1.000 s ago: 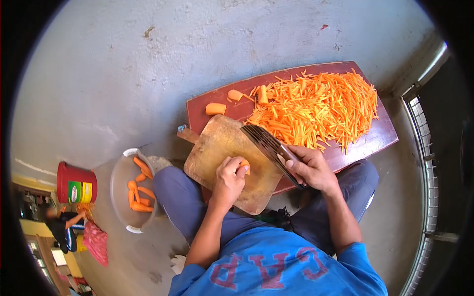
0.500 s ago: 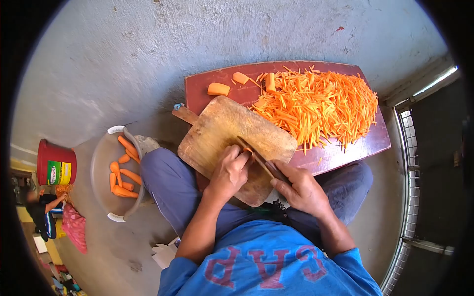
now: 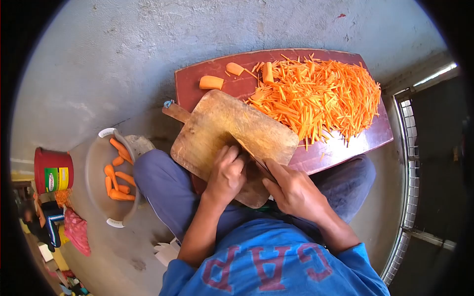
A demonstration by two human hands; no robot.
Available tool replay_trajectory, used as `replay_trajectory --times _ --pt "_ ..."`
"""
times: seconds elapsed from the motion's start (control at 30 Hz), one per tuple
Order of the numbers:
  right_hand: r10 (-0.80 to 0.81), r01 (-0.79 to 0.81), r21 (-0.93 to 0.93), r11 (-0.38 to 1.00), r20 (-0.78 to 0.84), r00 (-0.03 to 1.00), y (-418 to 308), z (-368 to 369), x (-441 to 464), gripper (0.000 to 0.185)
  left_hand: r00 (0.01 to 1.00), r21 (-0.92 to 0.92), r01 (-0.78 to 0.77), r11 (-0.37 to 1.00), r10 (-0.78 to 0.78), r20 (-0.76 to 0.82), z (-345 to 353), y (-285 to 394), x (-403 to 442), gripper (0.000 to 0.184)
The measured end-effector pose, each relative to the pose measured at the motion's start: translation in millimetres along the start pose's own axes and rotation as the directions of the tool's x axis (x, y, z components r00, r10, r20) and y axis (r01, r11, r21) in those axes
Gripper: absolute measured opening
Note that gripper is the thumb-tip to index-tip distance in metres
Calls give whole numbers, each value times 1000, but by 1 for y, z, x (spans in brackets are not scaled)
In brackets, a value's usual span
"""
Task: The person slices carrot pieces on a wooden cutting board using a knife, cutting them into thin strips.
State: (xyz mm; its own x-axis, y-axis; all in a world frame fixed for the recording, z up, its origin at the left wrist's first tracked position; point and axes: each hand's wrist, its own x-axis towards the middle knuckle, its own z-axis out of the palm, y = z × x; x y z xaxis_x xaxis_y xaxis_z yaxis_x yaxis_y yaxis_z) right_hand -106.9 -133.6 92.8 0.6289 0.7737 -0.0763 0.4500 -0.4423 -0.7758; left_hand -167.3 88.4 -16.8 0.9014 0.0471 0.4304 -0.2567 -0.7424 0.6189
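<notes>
A worn wooden cutting board (image 3: 207,118) lies tilted across my lap and the near edge of a dark red table (image 3: 188,88). My right hand (image 3: 296,190) is closed around the handle of a knife (image 3: 243,145), whose blade points up and left over the board. Close against that blade, my left hand (image 3: 227,170) has its fingers curled down. They are closed on a carrot piece, mostly hidden now; a bit of orange showed there earlier. Past the board spreads a big heap of carrot strips (image 3: 316,98). Carrot chunks (image 3: 211,82) lie beyond the board's left side.
Left of my knee stands a grey basin (image 3: 89,185) holding several whole carrots (image 3: 117,180). Farther left are a red bucket (image 3: 41,170), a pink sack (image 3: 77,232) and another person (image 3: 42,223). A wall (image 3: 148,39) rises behind the table; a metal-mesh door frame (image 3: 409,187) runs along the right.
The view has shifted slightly. The knife blade stands more edge-on beside my left fingers, and the orange bit at the fingertips is out of sight. Both hands keep their grips.
</notes>
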Motion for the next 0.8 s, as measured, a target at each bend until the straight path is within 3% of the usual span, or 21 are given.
replay_trajectory --times 0.13,0.23,0.33,0.47,0.57,0.67,0.8 --pt "22 -23 -31 999 -29 999 -4 0 -17 46 1000 -26 -1 1000 1 -22 -2 2 2 33" --pt "-72 70 -40 997 -53 996 7 16 -2 51 1000 6 20 1000 -20 -10 0 -2 -2 40" --pt "17 -16 -37 999 44 999 2 5 4 46 999 -35 6 999 -7 -44 2 -3 1 37" --pt "72 -70 -44 997 26 997 -10 2 -20 46 995 -48 -5 999 0 -97 6 -5 0 34" --pt "-78 77 -33 996 -49 996 6 18 0 47 999 -25 32 999 -33 -39 1 -3 -3 35" --pt "-12 13 -20 1000 25 1000 -2 7 1 50 998 -60 11 998 -14 -63 -2 -2 3 35" --pt "63 -63 33 997 -8 998 -13 2 -20 45 995 -58 37 998 -42 -87 1 -1 3 34"
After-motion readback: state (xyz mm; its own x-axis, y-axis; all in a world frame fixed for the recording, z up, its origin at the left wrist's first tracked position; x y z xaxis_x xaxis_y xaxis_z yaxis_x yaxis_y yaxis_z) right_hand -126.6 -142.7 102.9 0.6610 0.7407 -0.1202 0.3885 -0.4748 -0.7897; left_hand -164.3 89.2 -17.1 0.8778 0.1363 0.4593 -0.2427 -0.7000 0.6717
